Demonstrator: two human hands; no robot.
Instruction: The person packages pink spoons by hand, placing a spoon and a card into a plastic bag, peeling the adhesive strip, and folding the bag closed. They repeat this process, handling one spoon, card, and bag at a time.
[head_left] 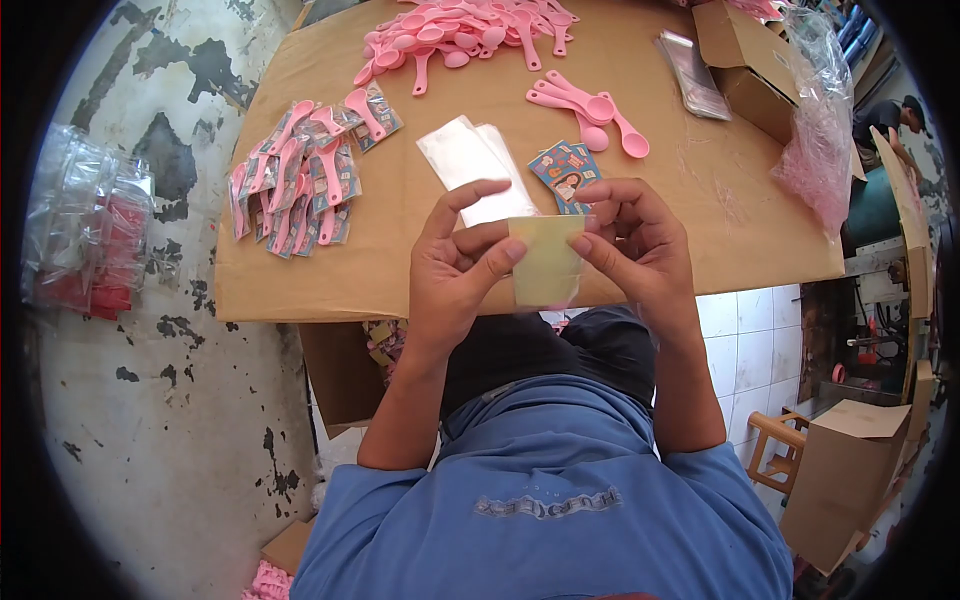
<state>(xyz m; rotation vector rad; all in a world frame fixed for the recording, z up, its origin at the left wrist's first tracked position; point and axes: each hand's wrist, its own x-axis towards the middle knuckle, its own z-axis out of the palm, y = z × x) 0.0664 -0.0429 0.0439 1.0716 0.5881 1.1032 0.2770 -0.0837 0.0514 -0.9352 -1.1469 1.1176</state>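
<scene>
- The left hand (455, 265) pinches the left edge of a pale yellow-green card (546, 262) between thumb and curled fingers.
- The right hand (640, 245) pinches the card's upper right corner, its other fingers curled loosely.
- The card is upright between both hands, at the table's (350, 280) near edge; it seems to sit in a clear bag, though glare makes that hard to tell.
- Just beyond the hands, blue printed cards (562, 172) lie right of a stack of clear bags (465, 160).
- Bagged pink spoons (290, 190) are heaped to the left.
- Loose pink spoons (455, 38) are piled at the far side, with a few more (590, 105) nearer.
</scene>
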